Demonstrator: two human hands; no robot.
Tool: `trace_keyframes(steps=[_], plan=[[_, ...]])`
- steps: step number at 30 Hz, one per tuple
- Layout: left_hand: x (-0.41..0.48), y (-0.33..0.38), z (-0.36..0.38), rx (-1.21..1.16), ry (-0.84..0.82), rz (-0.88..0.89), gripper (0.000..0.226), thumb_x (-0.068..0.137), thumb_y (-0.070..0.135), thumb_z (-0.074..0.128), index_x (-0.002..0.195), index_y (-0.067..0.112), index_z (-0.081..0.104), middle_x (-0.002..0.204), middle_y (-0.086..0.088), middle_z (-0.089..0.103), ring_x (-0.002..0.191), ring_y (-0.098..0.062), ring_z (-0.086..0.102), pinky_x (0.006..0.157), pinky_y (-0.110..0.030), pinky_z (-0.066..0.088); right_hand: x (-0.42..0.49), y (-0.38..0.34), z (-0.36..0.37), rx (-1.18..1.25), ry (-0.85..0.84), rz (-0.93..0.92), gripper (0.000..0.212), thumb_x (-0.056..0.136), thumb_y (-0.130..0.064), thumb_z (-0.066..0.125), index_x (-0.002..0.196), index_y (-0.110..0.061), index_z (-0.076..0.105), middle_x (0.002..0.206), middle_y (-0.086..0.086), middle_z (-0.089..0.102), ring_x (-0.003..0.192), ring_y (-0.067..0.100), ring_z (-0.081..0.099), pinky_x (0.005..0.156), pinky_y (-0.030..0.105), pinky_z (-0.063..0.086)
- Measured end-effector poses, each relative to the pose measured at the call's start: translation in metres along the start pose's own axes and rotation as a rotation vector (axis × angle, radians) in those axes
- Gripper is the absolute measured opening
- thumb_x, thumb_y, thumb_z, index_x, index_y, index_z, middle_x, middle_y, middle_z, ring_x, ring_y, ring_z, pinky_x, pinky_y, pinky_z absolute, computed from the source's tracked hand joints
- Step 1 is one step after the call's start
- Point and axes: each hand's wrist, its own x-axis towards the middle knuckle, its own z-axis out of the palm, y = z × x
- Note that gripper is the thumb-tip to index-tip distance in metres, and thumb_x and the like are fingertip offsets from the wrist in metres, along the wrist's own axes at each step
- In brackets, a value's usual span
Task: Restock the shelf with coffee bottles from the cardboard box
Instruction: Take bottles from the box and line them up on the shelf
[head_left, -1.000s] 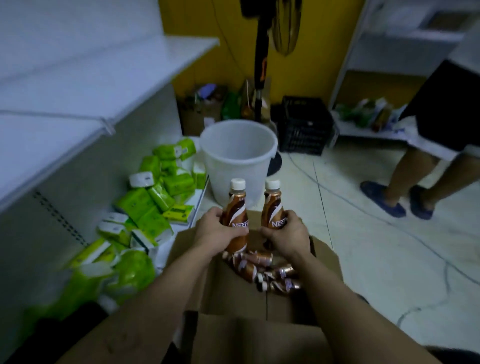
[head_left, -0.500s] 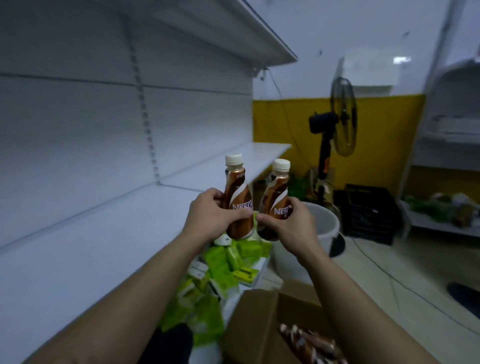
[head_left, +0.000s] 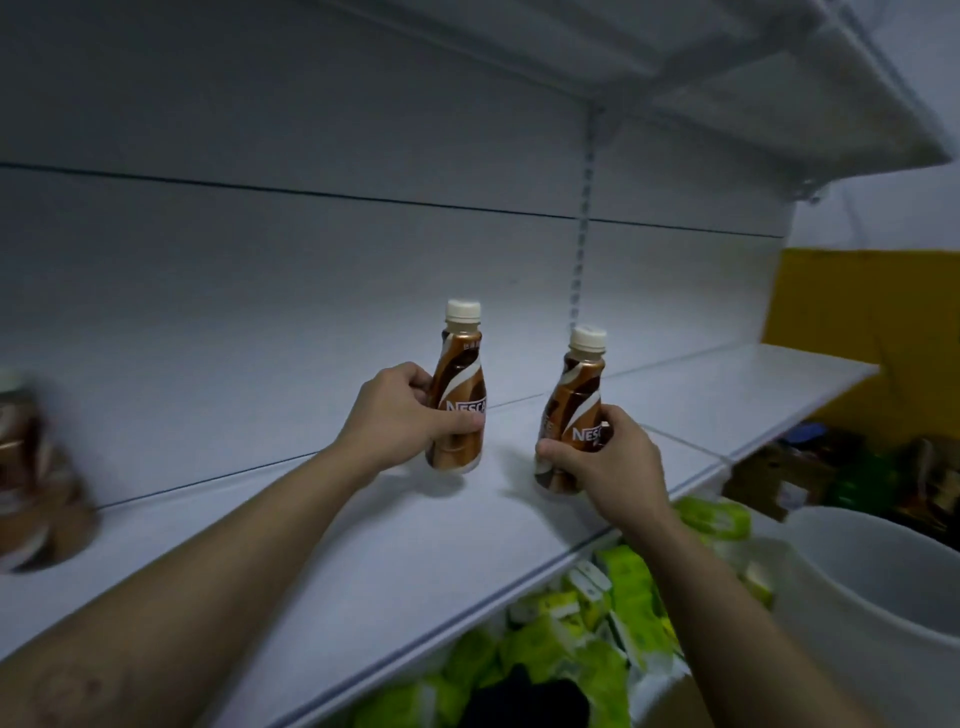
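A white shelf (head_left: 363, 561) runs across the view from 8 o'clock up to 3 o'clock, with another board overhead at 1 o'clock. A white bucket (head_left: 872, 571) stands on the floor at 4 o'clock. Green packs (head_left: 628, 582) lie heaped under the shelf from 6 to 4 o'clock. At 9 o'clock, brown bottles (head_left: 31, 467) stand on the shelf, too blurred to count.

Near the centre, the left hand (head_left: 400, 415) has its fingers wrapped around an upright coffee bottle (head_left: 460, 395). Just toward 3 o'clock, and apart from it, the right hand (head_left: 608, 462) has its fingers around a second coffee bottle (head_left: 579, 395), tilted slightly. Both bottles are low over the shelf board; whether their bases touch it cannot be told.
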Motion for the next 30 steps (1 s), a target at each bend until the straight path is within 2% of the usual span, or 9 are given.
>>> trace_keyframes(steps=[4,10,12,14,19,22,25,28,30], plan=[[-0.006,-0.028,-0.050,0.128,0.079,-0.025,0.058,0.044,0.060,0.085,0.087,0.028,0.060,0.079,0.009,0.067,0.072,-0.008,0.064,0.057,-0.024,0.048,0.006,-0.011,0.038,0.067,-0.114,-0.016,0.041,0.059,-0.035,0.089,0.090,-0.028,0.062,0.074,-0.019,0.070,0.066,-0.010,0.063,0.046,0.006,0.043],[-0.032,-0.069,-0.116,0.305,0.183,-0.122,0.057,0.045,0.063,0.082,0.085,0.029,0.060,0.078,0.009,0.065,0.069,-0.008,0.062,0.054,-0.021,0.043,0.003,-0.035,0.104,0.114,-0.330,-0.046,0.044,0.060,-0.033,0.089,0.092,-0.030,0.060,0.081,-0.015,0.069,0.065,-0.007,0.065,0.049,0.010,0.046],[-0.045,-0.082,-0.133,0.384,0.211,-0.162,0.057,0.040,0.065,0.079,0.081,0.029,0.059,0.073,0.010,0.065,0.064,-0.004,0.060,0.050,-0.020,0.040,-0.001,-0.043,0.128,0.106,-0.417,-0.054,0.047,0.058,-0.035,0.090,0.094,-0.030,0.060,0.085,-0.015,0.069,0.071,-0.002,0.067,0.056,0.013,0.048],[-0.057,-0.093,-0.146,0.434,0.232,-0.207,0.058,0.040,0.066,0.078,0.080,0.030,0.057,0.071,0.011,0.064,0.061,-0.002,0.059,0.050,-0.020,0.040,-0.007,-0.051,0.153,0.101,-0.496,-0.066,0.050,0.057,-0.036,0.091,0.095,-0.030,0.060,0.088,-0.014,0.069,0.076,0.001,0.066,0.061,0.017,0.050],[-0.078,-0.105,-0.160,0.665,0.325,-0.255,0.063,0.046,0.082,0.061,0.084,0.035,0.043,0.077,0.015,0.058,0.066,-0.001,0.057,0.057,-0.027,0.051,-0.017,-0.076,0.208,0.126,-0.647,-0.122,0.053,0.059,-0.031,0.091,0.097,-0.032,0.053,0.090,-0.015,0.066,0.071,-0.005,0.064,0.045,0.006,0.045],[-0.076,-0.103,-0.164,0.907,0.351,-0.247,0.065,0.057,0.086,0.051,0.094,0.034,0.042,0.081,0.013,0.056,0.068,-0.006,0.057,0.063,-0.032,0.054,-0.017,-0.089,0.230,0.111,-0.733,-0.153,0.056,0.061,-0.037,0.088,0.106,-0.033,0.055,0.097,-0.016,0.066,0.086,0.001,0.064,0.065,0.015,0.051],[-0.070,-0.100,-0.170,0.999,0.327,-0.273,0.071,0.062,0.085,0.051,0.102,0.027,0.045,0.084,0.007,0.058,0.071,-0.012,0.058,0.067,-0.034,0.054,-0.015,-0.100,0.245,0.077,-0.783,-0.189,0.057,0.062,-0.039,0.086,0.111,-0.029,0.058,0.101,-0.014,0.068,0.093,0.007,0.065,0.080,0.028,0.055],[-0.068,-0.103,-0.176,1.035,0.322,-0.282,0.071,0.065,0.083,0.051,0.100,0.022,0.044,0.079,0.006,0.054,0.069,-0.013,0.057,0.060,-0.030,0.049,-0.014,-0.111,0.260,0.016,-0.791,-0.249,0.058,0.060,-0.045,0.087,0.107,-0.030,0.057,0.097,-0.016,0.067,0.089,0.001,0.064,0.079,0.026,0.055],[-0.068,-0.106,-0.176,1.044,0.301,-0.295,0.069,0.069,0.080,0.050,0.100,0.018,0.043,0.072,0.007,0.046,0.067,-0.014,0.053,0.055,-0.028,0.043,-0.017,-0.115,0.271,-0.027,-0.770,-0.271,0.067,0.056,-0.051,0.088,0.108,-0.029,0.052,0.097,-0.016,0.064,0.088,0.001,0.062,0.076,0.023,0.053]])
